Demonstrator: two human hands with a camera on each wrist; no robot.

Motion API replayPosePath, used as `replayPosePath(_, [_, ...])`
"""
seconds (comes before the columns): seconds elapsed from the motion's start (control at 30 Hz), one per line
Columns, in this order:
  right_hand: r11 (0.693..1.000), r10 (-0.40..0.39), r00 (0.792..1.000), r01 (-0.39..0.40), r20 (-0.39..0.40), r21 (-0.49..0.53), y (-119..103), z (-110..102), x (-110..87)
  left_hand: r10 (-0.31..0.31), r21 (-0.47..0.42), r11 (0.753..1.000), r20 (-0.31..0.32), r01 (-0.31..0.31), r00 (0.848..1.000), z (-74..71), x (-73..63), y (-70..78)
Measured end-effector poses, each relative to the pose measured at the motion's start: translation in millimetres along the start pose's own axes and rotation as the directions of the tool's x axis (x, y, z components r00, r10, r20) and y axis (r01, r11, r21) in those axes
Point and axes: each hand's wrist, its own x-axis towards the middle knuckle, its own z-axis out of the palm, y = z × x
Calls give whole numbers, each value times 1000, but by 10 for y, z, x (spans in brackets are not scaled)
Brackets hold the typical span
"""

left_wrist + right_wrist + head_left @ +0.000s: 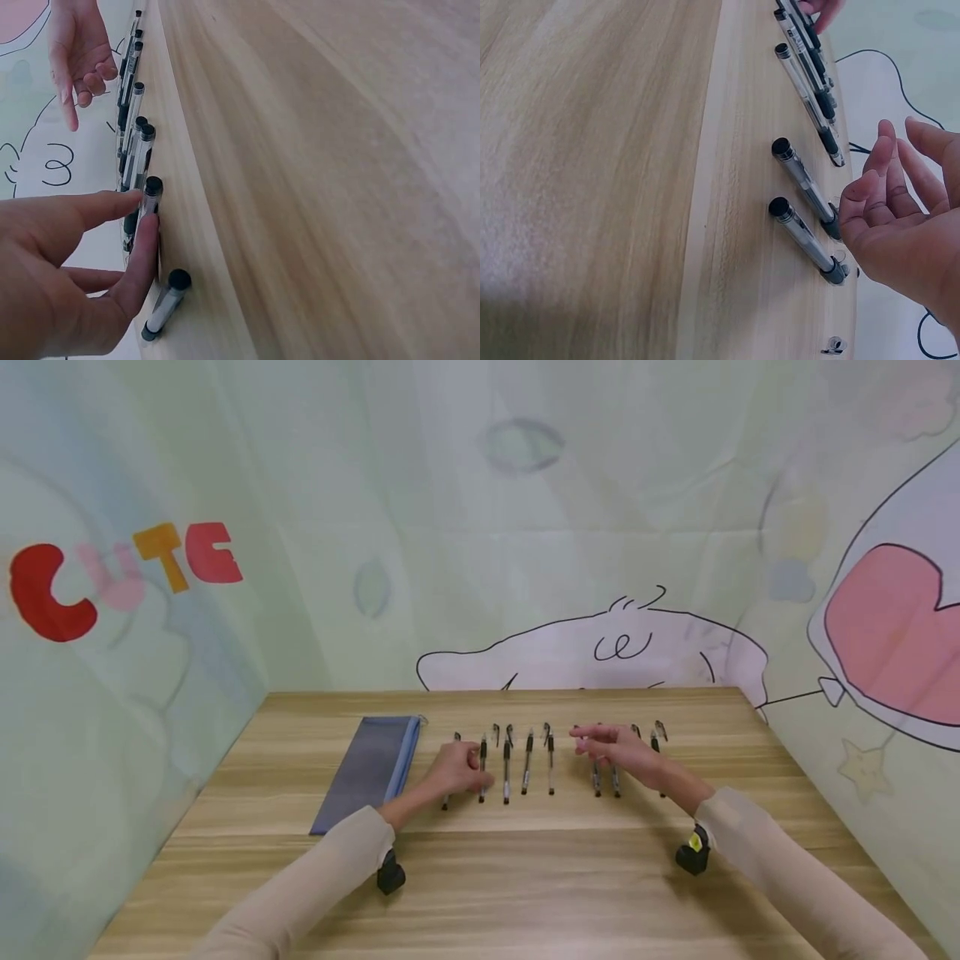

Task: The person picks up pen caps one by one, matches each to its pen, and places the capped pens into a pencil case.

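Several clear-barrelled black pens lie in a row across the wooden table. My left hand (454,768) is at the row's left end, pinching the second pen (482,781) between thumb and fingers. In the left wrist view, fingertips sit on both sides of that pen (153,187). Nearer the wrist lies the leftmost pen (166,306). My right hand (621,752) hovers over the right part of the row, fingers loosely bent and holding nothing. Below it, two pens (802,180) lie side by side in the right wrist view.
Loose black pen caps (496,733) lie behind the pens, some at the right end (660,729). A dark blue zip pouch (360,768) lies flat left of the row. Printed cloth (465,543) hangs behind and beside the table (510,885).
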Motion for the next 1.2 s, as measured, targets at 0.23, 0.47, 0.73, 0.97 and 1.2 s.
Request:
replayPosePath(0.23, [1000,-11,1000,11,0,0,19,-9,14,10,44,999,14,-11,1000,25,40,8])
replayPosePath(0.47, [1000,2,1000,-2,-12,15,41,11,41,-64,-91,994,25,66,998,4,12,28])
replayPosePath(0.73, [999,18,1000,-17,-22,33,51,36,56,-142,-300,942,46,149,989,-41,-13,12])
replayPosePath(0.97, [999,18,1000,-17,-22,43,84,45,89,-142,-385,908,91,166,986,-148,-101,-3])
replayPosePath(1.2, [1000,1,1000,-1,4,21,46,63,110,-124,-455,872,155,182,980,-254,-211,-55])
